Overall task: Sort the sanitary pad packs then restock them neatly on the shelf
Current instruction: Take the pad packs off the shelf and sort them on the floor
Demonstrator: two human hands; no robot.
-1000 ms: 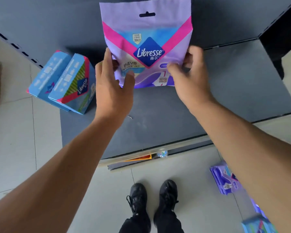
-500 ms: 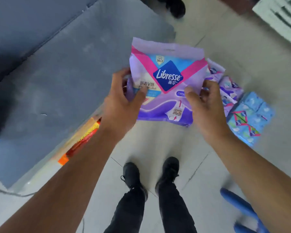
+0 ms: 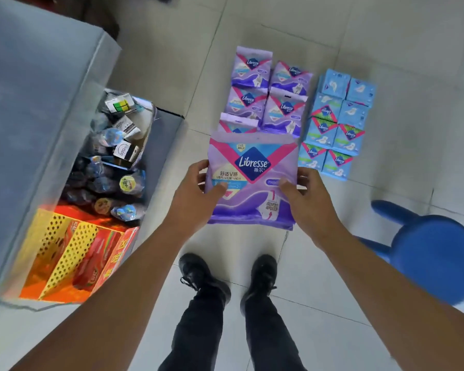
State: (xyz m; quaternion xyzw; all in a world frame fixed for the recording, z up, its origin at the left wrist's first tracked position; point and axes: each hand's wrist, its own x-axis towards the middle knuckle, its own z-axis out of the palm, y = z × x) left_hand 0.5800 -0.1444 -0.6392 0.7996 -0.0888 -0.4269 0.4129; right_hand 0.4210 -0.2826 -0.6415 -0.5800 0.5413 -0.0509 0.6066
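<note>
I hold a purple Libresse pad pack (image 3: 252,180) upright in front of me, above the tiled floor. My left hand (image 3: 196,195) grips its left edge, thumb on the front. My right hand (image 3: 307,200) grips its right edge the same way. Beyond the pack, several purple packs (image 3: 268,95) lie in rows on the floor. To their right, several blue packs (image 3: 338,124) lie in a neat block. The grey shelf (image 3: 38,108) runs along the left side.
Under the shelf's top board, a lower level holds wrapped snacks (image 3: 113,156) and yellow-and-red boxes (image 3: 78,253). A blue plastic stool (image 3: 434,253) stands at the right. My black shoes (image 3: 231,279) are on the tiles below the pack.
My view has swung from the shelf to the floor on the right. Both hands carried the purple pack along and now hold it above the sorted packs.
</note>
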